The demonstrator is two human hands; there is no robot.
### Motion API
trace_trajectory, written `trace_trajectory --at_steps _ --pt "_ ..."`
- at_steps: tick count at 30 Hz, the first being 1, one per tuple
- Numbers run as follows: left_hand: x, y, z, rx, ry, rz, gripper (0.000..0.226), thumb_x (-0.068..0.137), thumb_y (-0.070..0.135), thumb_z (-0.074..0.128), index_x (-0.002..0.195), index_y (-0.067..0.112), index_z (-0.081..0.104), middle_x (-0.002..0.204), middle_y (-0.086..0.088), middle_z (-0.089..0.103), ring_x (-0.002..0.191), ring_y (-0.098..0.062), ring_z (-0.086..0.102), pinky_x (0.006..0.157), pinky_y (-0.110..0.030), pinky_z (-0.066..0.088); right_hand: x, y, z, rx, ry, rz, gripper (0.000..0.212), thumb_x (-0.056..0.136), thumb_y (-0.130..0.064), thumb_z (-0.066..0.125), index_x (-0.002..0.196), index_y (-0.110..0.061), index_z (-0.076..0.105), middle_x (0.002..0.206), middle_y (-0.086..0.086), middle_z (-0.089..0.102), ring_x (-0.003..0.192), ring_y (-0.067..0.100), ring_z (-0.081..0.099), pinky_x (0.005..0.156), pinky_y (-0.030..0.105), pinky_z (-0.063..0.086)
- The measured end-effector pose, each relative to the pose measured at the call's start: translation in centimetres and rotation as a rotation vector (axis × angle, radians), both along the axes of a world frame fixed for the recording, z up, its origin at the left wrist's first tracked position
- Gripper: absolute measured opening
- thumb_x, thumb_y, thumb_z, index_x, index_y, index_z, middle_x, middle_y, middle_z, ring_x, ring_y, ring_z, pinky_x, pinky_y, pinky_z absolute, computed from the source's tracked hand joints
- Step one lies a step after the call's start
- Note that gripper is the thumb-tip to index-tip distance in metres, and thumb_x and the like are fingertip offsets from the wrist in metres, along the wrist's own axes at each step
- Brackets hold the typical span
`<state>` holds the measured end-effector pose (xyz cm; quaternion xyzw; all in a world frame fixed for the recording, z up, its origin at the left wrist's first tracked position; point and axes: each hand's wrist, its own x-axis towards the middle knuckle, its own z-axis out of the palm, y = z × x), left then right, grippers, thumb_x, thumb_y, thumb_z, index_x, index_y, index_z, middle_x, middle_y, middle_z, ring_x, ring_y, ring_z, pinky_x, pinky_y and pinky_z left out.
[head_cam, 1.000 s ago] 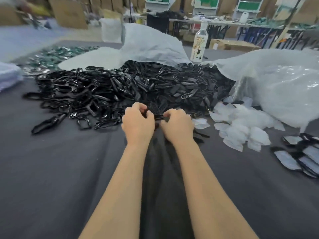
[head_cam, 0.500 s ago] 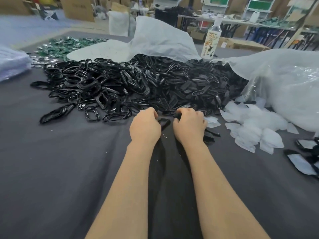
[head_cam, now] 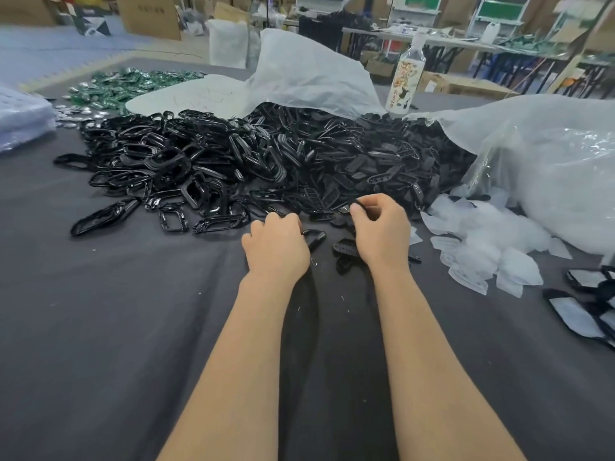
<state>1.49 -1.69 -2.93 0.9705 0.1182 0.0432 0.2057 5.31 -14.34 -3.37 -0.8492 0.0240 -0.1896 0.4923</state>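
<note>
l hand [head_cam: 276, 249] grips black frame [head_cam: 315, 237], r hand [head_cam: 382, 232] pinches small black part [head_cam: 356, 203] by pile [head_cam: 266, 161].

Heap of plastic frames [head_cam: 213, 161]: glossy black, pale glints
Loose frame [head_cam: 315, 237]: same glossy black
Small bit [head_cam: 356, 204]: black
Flat pieces [head_cam: 382, 168]: matte black, rows of holes
Worktop [head_cam: 100, 327]: dark grey cloth, white specks
Bags [head_cam: 549, 154]: milky white, translucent
Film scraps [head_cam: 482, 251]: white
Far heap of parts [head_cam: 133, 83]: green
Bottle [head_cam: 404, 78]: clear, label orange and white, black figure
Cartons [head_cam: 149, 15]: brown

Bare left hand [head_cam: 276, 247]; bare right hand [head_cam: 382, 231]; bare forearms [head_cam: 246, 344]
</note>
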Motion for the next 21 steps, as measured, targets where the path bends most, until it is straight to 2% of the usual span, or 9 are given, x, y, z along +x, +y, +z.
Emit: trace_trajectory --at_steps 2,4,7,10,13,15,16,18,21 --pt "0.0 -0.1 0.0 0.001 0.023 -0.004 0.034 0.099 0.04 0.044 0.125 0.02 0.054 0.129 -0.008 0.049 0.124 -0.034 0.041 0.1 -0.043 0.032 0.0 0.0 0.4 0.331 0.077 0.064 0.006 0.094 -0.012 0.056 0.096 -0.015 0.061 0.079 0.001 0.067 0.068 0.007 0.061 0.069 0.02 0.05" --pt "0.0 -0.1 0.0 -0.026 0.05 -0.002 0.042 0.095 0.051 0.048 0.125 0.023 0.053 0.13 -0.007 0.047 0.125 -0.033 0.039 0.1 -0.044 0.03 0.0 0.0 0.4 0.54 0.164 0.145 0.014 0.097 -0.006 0.05 0.103 -0.011 0.061 0.076 0.001 0.067 0.056 0.001 0.06 0.058 0.016 0.051" --pt "0.0 -0.1 0.0 0.002 0.103 -0.021 0.046 0.086 0.048 0.059 0.123 0.022 0.05 0.129 -0.006 0.047 0.124 -0.032 0.04 0.099 -0.043 0.03 0.2 0.0 0.4 0.639 0.22 0.202 0.022 0.097 0.001 0.045 0.108 -0.011 0.059 0.081 0.004 0.068 0.058 0.003 0.062 0.057 0.015 0.05" --pt "0.0 -0.1 0.1 0.019 0.07 -0.033 0.04 0.088 0.041 0.059 0.12 0.019 0.051 0.125 -0.007 0.05 0.12 -0.032 0.045 0.098 -0.042 0.031 0.2 0.1 0.4 0.648 0.216 0.206 0.025 0.094 0.006 0.044 0.102 -0.014 0.056 0.083 0.007 0.068 0.061 0.006 0.064 0.058 0.016 0.052" --pt "-0.1 -0.3 0.0 0.013 -0.004 -0.05 0.036 0.091 0.037 0.058 0.12 0.016 0.052 0.125 -0.008 0.052 0.117 -0.032 0.048 0.093 -0.039 0.037 0.2 0.2 0.3 0.552 0.195 0.183 0.028 0.091 0.007 0.044 0.087 -0.015 0.059 0.082 0.01 0.068 0.057 0.004 0.064 0.058 0.017 0.053" --pt "0.0 -0.5 -0.1 0.003 -0.02 -0.05 0.037 0.092 0.036 0.058 0.122 0.016 0.052 0.127 -0.008 0.051 0.118 -0.032 0.048 0.093 -0.039 0.038 0.1 0.3 0.1 0.335 0.159 0.157 0.029 0.089 0.006 0.043 0.082 -0.013 0.063 0.087 0.012 0.069 0.062 0.006 0.065 0.068 0.021 0.056" --pt "0.1 -0.5 -0.1 0.01 -0.005 -0.045 0.039 0.093 0.037 0.058 0.125 0.017 0.051 0.13 -0.008 0.05 0.121 -0.032 0.047 0.095 -0.04 0.037 0.0 0.6 0.0 0.171 0.133 0.149 0.026 0.089 0.003 0.045 0.086 -0.012 0.067 0.091 0.011 0.07 0.071 0.01 0.066 0.075 0.023 0.054" --pt "0.4 -0.6 -0.2 0.013 0.052 -0.024 0.044 0.092 0.04 0.058 0.129 0.018 0.047 0.134 -0.008 0.047 0.126 -0.032 0.042 0.101 -0.042 0.032 -0.4 1.0 -0.2 -0.125 0.094 0.156 0.025 0.089 -0.005 0.049 0.102 -0.01 0.07 0.102 0.007 0.07 0.088 0.016 0.063 0.08 0.015 0.041" --pt "0.7 -0.5 -0.2 -0.076 0.074 -0.003 0.046 0.09 0.038 0.062 0.128 0.018 0.046 0.134 -0.008 0.046 0.126 -0.032 0.041 0.101 -0.042 0.032 -0.5 1.2 -0.5 -0.238 0.109 0.202 0.029 0.09 -0.012 0.052 0.115 -0.011 0.067 0.112 0.005 0.067 0.089 0.01 0.052 0.07 0.008 0.028"
